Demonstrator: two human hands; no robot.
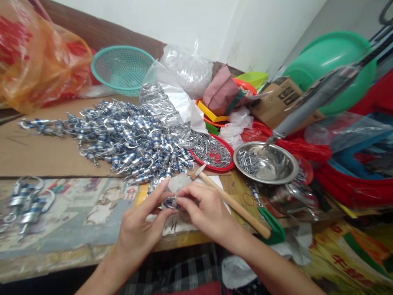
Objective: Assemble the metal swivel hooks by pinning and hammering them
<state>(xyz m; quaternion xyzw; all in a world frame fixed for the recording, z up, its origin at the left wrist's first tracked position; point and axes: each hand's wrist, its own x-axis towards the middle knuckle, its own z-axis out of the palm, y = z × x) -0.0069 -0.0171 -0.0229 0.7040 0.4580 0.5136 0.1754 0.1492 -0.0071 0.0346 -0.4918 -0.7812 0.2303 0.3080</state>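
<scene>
Head view: my left hand (138,229) and right hand (205,213) meet at the near edge of the bench (61,229), both grips pinched together on one small metal clasp (170,202). It looks silvery with a dark band, though my fingers hide most of it. Just behind lies a heap of clasps (123,137), a red tray (211,153), a steel bowl (265,164) and a wooden-handled tool (236,207).

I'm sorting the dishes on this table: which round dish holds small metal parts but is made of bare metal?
The shiny steel bowl, right of the red plastic plate. Both hold small metal parts, but only the bowl is silver metal.
</scene>
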